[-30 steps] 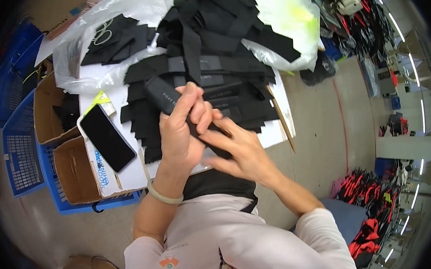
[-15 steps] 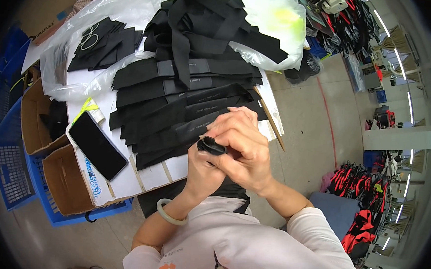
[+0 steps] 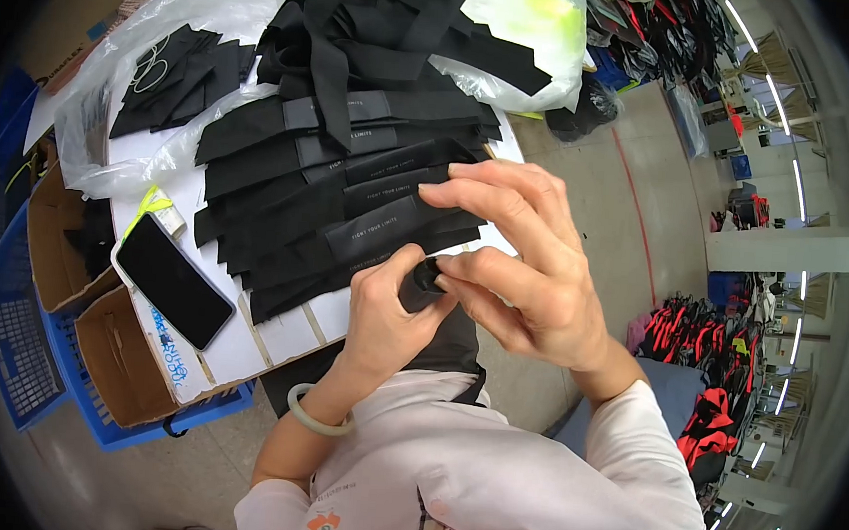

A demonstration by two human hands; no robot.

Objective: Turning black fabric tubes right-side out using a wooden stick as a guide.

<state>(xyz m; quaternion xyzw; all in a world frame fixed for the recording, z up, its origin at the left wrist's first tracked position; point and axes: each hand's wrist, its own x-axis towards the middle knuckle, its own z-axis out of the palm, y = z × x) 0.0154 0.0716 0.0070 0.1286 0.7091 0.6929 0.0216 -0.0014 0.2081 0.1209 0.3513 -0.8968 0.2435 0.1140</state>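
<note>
My left hand is closed around a small rolled black fabric strip, just off the table's near edge. At the roll's top edge, the thumb and index finger of my right hand pinch it, while the other fingers spread above. Beyond my hands, overlapping rows of black bands with dark printed patches lie on the white table. A loose tangle of black straps is heaped at the far side.
Left on the table are a phone and flat black pieces with a pale cord, upon clear plastic. Cardboard boxes sit in blue crates beside it. Garments hang at the right.
My right hand has come away from being wrapped over the left, moving right with its fingers spread and thumb and index at the roll. The view has shifted slightly.
</note>
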